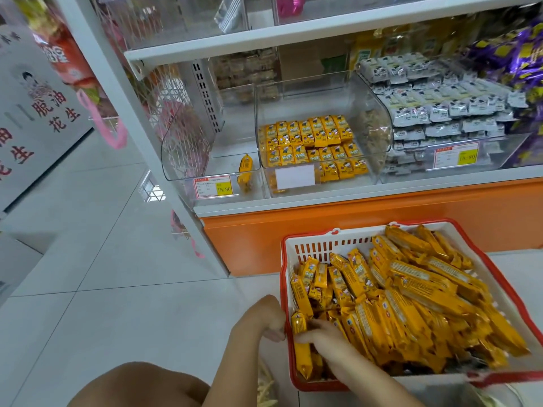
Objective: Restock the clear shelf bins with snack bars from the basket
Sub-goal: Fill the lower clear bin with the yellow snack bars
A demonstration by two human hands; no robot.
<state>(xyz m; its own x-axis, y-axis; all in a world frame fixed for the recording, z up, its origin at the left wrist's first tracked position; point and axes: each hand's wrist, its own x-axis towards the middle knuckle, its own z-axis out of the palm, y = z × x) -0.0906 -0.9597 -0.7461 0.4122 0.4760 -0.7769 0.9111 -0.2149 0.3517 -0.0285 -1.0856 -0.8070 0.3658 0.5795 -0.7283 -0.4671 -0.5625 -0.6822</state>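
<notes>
Over pale floor tiles [117, 289] below the shelf [293, 199], the basket [320, 237] brims with snack bars [411, 304] (probably light, slippery-wrapped, best pinched mid-length); the left hand [269, 320] grips its rim, the right hand [321, 337] digs among them, grasp unclear.

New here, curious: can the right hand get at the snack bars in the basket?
Likely yes: the right hand lies among the snack bars, and the basket is open on top.

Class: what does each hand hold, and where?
Left hand grips the red-rimmed white plastic basket by its left rim. Right hand lies among yellow-wrapped snack bars; grip unclear.
</notes>
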